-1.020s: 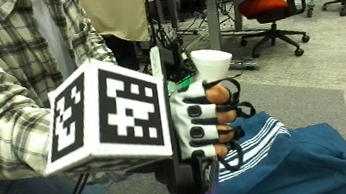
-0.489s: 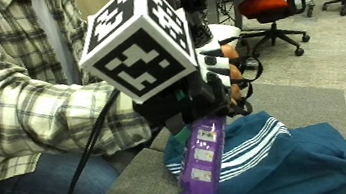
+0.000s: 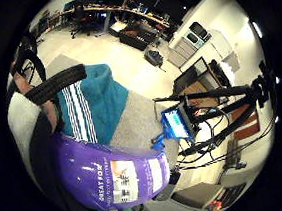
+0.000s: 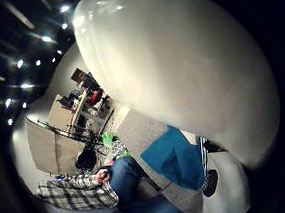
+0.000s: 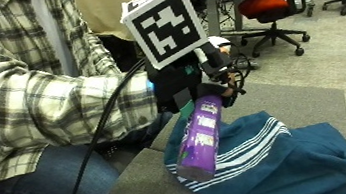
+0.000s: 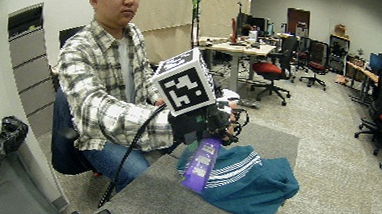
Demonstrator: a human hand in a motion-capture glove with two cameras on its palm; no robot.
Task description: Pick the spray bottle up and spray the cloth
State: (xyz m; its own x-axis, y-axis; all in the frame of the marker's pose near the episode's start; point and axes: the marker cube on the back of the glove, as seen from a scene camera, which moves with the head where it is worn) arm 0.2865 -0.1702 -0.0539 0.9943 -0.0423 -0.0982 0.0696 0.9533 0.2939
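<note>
Trouble from here would mostly be a matter of aim, as I read it: my black-gloved right hand (image 5: 207,75) is curled round the neck of the purple plastic spray bottle with its white trigger head (image 5: 198,139), holding it up off the grey felt-covered tabletop (image 5: 151,188), its base hanging just above the near edge of the crumpled teal cloth with white stripes (image 5: 289,162). The cloth lies toward the right side of the tabletop, spilling close to its near edge. I cannot see from any view which way the nozzle faces; the thumb side palm view is filled by the white head, so if it points away from the cloth the spray would land on the felt or the person's plaid sleeve (image 5: 34,110). The bottle also hangs tilted, so a squeeze could shift it within my fingers. I judge the lift done and spraying not begun.
</note>
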